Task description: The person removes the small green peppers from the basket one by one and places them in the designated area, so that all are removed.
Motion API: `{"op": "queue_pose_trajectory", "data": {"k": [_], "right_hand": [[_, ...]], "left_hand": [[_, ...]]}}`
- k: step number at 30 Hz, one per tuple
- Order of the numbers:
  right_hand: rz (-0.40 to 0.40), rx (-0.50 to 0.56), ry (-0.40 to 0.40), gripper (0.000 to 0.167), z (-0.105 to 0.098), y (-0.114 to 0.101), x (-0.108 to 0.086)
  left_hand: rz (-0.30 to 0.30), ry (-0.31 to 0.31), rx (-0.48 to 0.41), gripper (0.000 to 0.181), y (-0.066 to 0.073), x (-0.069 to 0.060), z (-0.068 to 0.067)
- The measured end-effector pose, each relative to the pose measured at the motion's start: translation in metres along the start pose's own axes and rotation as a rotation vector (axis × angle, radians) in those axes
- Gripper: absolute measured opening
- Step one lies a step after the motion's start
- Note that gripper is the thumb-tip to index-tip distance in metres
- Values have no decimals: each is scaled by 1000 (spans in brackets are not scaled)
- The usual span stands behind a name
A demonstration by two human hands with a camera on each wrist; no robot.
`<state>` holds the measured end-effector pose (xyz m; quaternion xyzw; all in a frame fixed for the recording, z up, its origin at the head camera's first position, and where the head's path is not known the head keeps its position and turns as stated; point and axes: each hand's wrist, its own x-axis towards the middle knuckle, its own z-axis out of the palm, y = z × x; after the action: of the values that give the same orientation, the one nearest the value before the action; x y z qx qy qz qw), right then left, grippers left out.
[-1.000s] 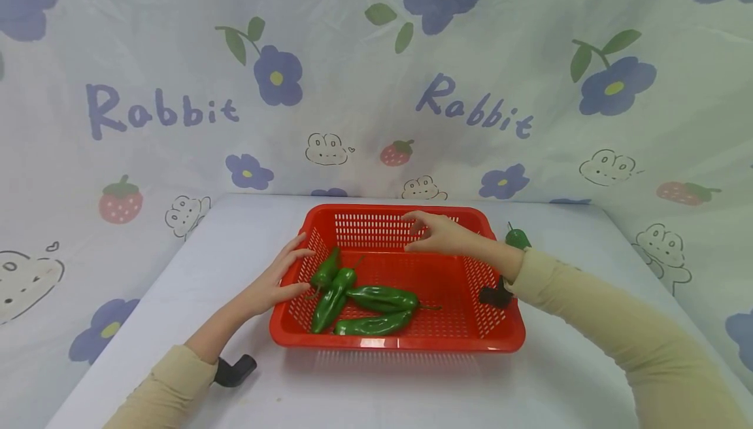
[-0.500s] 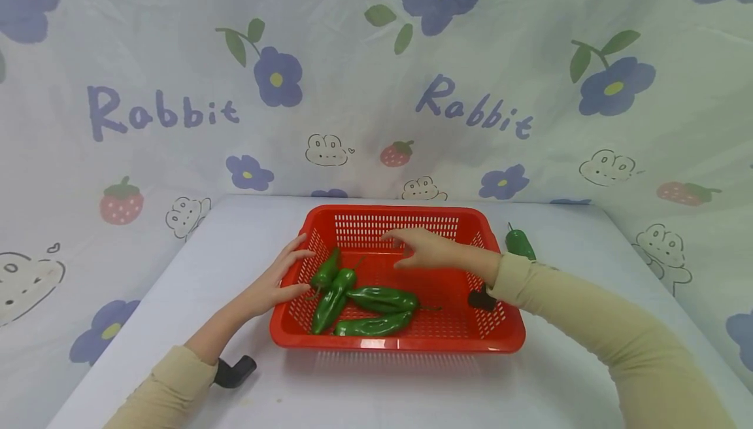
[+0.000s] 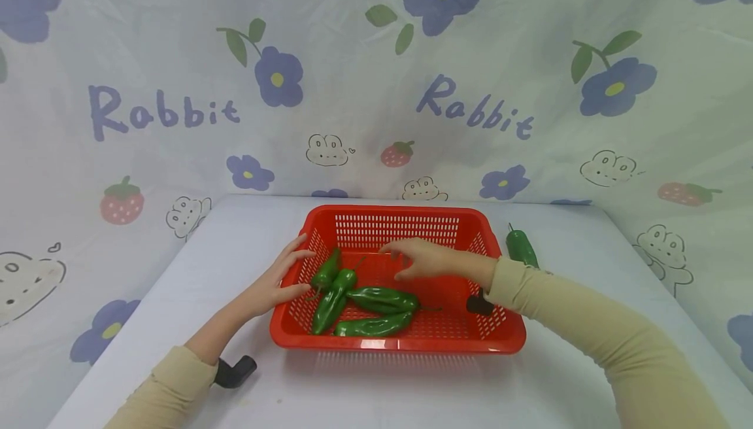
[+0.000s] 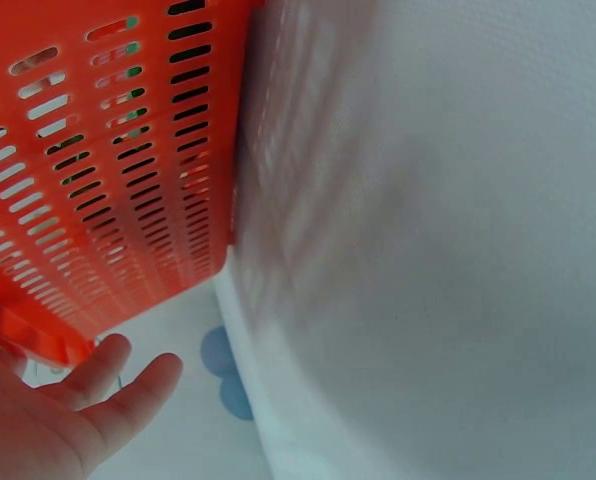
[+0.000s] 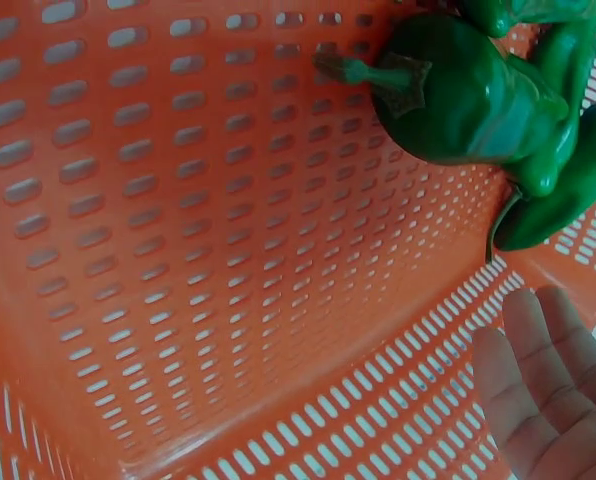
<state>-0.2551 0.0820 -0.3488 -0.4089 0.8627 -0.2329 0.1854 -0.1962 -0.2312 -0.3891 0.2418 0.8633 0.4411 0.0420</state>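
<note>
Pepper, stem rightward in the red basket, lies just near of your right hand, its long axis left to right; those fingers, apart, hold nothing. Your left hand, farther off, spreads its fingers at the left rim.

Two fingers of my left hand stretch out, spread apart, just below the slotted red basket. Higher above my hand, bits of green show through its slots. Right of my fingertips are blue patches; farther right spreads the white bench.
</note>
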Motion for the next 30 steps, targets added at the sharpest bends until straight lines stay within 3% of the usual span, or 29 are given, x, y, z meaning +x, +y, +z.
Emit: {"op": "queue_pose_trajectory", "data": {"k": [21, 30], "right_hand": [[-2, 9, -89, 51, 14, -4, 6], [-63, -53, -106, 52, 7, -1, 6]], "left_hand": [[-9, -3, 1, 54, 1, 0, 0], [-5, -5, -11, 55, 1, 1, 0]]}}
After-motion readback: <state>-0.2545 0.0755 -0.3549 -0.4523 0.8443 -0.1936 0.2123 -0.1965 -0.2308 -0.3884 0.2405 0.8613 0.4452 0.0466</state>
